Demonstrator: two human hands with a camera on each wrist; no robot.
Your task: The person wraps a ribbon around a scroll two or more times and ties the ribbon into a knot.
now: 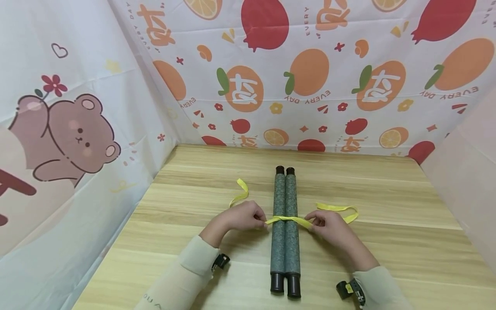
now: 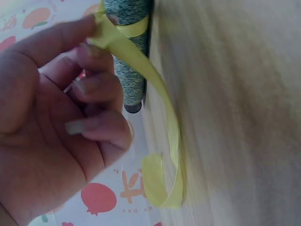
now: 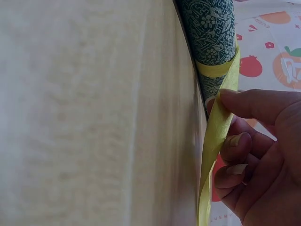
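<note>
A scroll rolled from both ends into two green patterned rolls [image 1: 279, 245] with dark end knobs lies lengthwise on the table. Round its middle runs a yellow ribbon [image 1: 286, 218], crossed or knotted on top. My left hand [image 1: 244, 216] pinches the ribbon just left of the scroll; in the left wrist view, thumb and forefinger hold the yellow ribbon [image 2: 136, 56] while its tail curls down. On the other side my right hand [image 1: 329, 226] pinches the opposite length between thumb and fingers, as the ribbon [image 3: 216, 127] in the right wrist view shows. Whether the knot is tight I cannot tell.
The wooden table [image 1: 186, 181] bears the scroll. A printed fruit cloth [image 1: 271, 107] hangs behind it, and a bear-printed cloth [image 1: 77, 129] hangs at the left. Small black wrist devices [image 1: 221, 261] sit at both sleeves.
</note>
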